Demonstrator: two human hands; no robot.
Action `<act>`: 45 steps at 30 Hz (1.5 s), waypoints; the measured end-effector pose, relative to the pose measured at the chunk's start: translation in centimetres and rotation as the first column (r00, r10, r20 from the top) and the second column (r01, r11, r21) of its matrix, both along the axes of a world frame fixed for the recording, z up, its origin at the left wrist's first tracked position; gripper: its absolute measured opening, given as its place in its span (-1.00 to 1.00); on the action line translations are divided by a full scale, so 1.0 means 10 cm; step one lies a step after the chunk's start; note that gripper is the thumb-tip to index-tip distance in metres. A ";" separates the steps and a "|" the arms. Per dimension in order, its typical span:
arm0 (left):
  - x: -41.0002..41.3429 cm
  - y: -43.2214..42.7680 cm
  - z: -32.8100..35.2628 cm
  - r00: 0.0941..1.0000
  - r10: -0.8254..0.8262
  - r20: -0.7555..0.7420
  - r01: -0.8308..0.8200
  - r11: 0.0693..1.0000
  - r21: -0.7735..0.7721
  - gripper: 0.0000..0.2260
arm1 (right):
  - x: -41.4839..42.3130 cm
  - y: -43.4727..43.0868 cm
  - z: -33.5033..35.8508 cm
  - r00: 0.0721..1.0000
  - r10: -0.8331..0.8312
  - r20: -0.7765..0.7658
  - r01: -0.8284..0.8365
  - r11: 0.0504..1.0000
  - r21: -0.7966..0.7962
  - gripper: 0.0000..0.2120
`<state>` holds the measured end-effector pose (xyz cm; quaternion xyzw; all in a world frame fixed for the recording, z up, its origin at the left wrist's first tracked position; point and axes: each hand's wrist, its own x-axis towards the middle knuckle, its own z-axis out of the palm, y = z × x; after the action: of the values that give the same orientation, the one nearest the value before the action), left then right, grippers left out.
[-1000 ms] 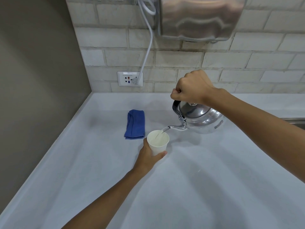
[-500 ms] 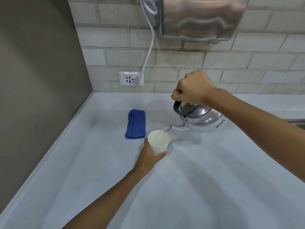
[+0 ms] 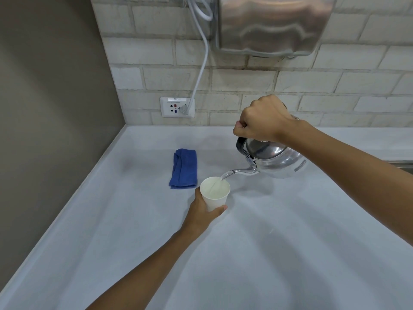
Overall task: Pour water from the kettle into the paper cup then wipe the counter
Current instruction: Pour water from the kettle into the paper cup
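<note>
A white paper cup (image 3: 215, 193) stands on the pale counter (image 3: 257, 253), with my left hand (image 3: 202, 212) wrapped around its lower side. My right hand (image 3: 262, 119) grips the black top handle of a shiny steel kettle (image 3: 276, 159), held tilted above the counter to the cup's right. A thin stream of water runs from the spout into the cup. A folded blue cloth (image 3: 183, 168) lies on the counter just behind and left of the cup.
A brick wall runs along the back, with a power socket (image 3: 177, 107) and a white cable plugged in. A steel hand dryer (image 3: 272, 25) hangs above the kettle. A brown wall bounds the left side. A sink edge (image 3: 402, 163) shows at far right.
Water keeps flowing into the cup. Both hands, the kettle and the cup hold nearly the same places; the view has shifted slightly.
</note>
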<state>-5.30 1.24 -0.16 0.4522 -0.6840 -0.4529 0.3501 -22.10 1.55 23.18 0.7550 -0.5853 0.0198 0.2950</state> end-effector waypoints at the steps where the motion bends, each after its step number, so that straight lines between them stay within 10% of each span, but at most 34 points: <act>1: 0.00 0.00 0.00 1.000 0.002 0.000 -0.002 1.000 0.003 -0.26 | 0.00 0.00 0.00 1.000 -0.001 -0.003 0.001 1.000 -0.001 -0.57; 45: 0.01 0.02 0.02 1.000 -0.018 -0.010 0.018 1.000 0.007 -0.27 | -0.17 -0.06 -0.10 0.986 -0.035 0.164 0.039 0.999 -0.019 -0.56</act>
<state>-5.15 1.43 0.07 0.4450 -0.6846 -0.4606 0.3480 -23.78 0.95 22.22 0.7366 -0.6212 0.0828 0.2544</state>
